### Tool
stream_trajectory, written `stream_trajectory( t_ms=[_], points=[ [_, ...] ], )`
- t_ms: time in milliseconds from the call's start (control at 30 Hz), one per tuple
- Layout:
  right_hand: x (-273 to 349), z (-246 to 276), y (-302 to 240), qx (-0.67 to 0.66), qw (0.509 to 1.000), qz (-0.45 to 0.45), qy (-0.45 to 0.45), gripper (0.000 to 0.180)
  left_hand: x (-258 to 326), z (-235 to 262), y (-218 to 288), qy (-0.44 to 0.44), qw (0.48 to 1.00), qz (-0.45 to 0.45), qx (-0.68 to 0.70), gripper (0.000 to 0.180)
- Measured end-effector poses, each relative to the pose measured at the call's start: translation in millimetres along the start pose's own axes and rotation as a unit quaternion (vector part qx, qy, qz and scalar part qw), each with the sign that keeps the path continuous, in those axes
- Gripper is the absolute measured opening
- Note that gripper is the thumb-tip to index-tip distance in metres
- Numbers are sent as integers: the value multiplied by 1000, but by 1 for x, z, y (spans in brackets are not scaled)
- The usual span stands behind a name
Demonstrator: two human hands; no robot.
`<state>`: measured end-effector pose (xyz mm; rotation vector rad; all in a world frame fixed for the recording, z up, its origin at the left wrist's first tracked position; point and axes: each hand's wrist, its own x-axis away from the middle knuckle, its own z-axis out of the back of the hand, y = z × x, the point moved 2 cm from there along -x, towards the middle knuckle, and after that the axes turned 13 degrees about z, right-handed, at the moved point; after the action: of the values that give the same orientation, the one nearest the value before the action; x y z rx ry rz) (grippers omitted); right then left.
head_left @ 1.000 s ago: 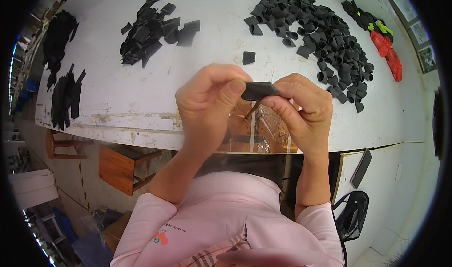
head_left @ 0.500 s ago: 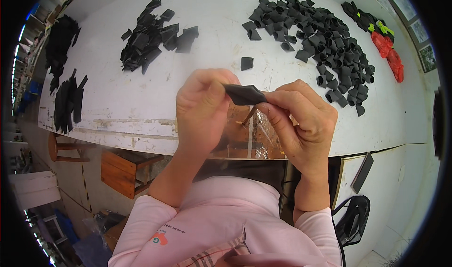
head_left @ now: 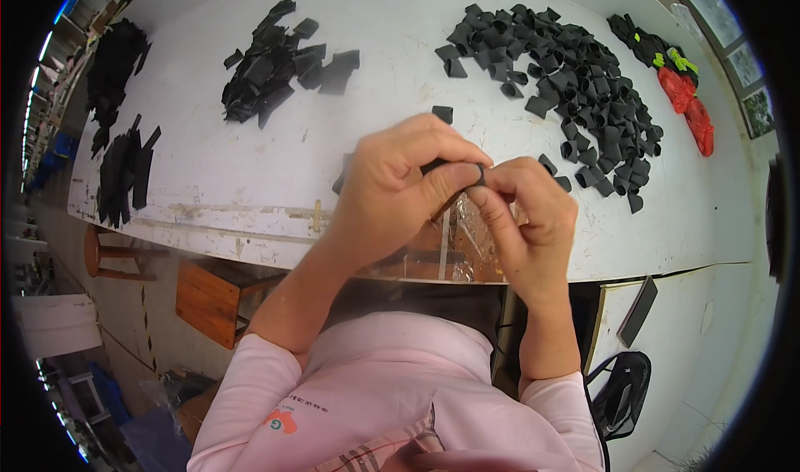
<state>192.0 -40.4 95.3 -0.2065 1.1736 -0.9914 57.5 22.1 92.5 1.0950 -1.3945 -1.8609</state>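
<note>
My left hand (head_left: 408, 180) and my right hand (head_left: 533, 214) meet over the front of the table. Between their fingertips is a small black fabric piece (head_left: 478, 176), pinched by both hands and mostly covered by the fingers. Below them, a brown board with clear tape (head_left: 467, 239) lies at the table's front edge, and a thin brown stick (head_left: 442, 210) shows partly behind my left hand. One black piece (head_left: 443, 114) lies just beyond my left hand. Another dark piece (head_left: 340, 174) shows in part at that hand's left side.
A wide heap of black tube-like pieces (head_left: 596, 97) covers the right of the white table (head_left: 208, 159). Flat black pieces (head_left: 262, 72) form a pile at centre left, and black strips (head_left: 125, 172) lie at the left edge. Red plastic bags (head_left: 687, 109) sit far right. A wooden stool (head_left: 208, 301) stands below.
My left hand has shifted right and its fingers now close over the black piece, which showed stretched between both hands before. My right hand has moved slightly left.
</note>
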Motion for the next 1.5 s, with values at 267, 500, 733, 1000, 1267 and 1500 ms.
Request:
stream_trajectory(
  t_ms=[267, 500, 733, 1000, 1267, 1500],
  points=[
    [-18, -2, 4, 51, 995, 57, -59, 5, -2, 2, -17, 89, 996, -10, 26, 5],
    [-17, 26, 48, 58, 973, -149, 164, 25, 69, 13, -81, 199, 928, 188, -255, 24],
    [92, -36, 30, -135, 949, -280, -45, 13, 111, -6, -107, 145, 879, 168, -421, 20],
    [86, -59, 20, -73, 976, -204, -11, 21, 80, 9, -75, 54, 958, 118, -256, 13],
    [87, -46, 23, -291, 905, -293, 99, 9, 81, -13, -45, 94, 921, 271, 262, 28],
    [86, -34, 8, 89, 985, 99, 109, 25, 84, -9, -35, 69, 879, 377, 285, 16]
  ],
)
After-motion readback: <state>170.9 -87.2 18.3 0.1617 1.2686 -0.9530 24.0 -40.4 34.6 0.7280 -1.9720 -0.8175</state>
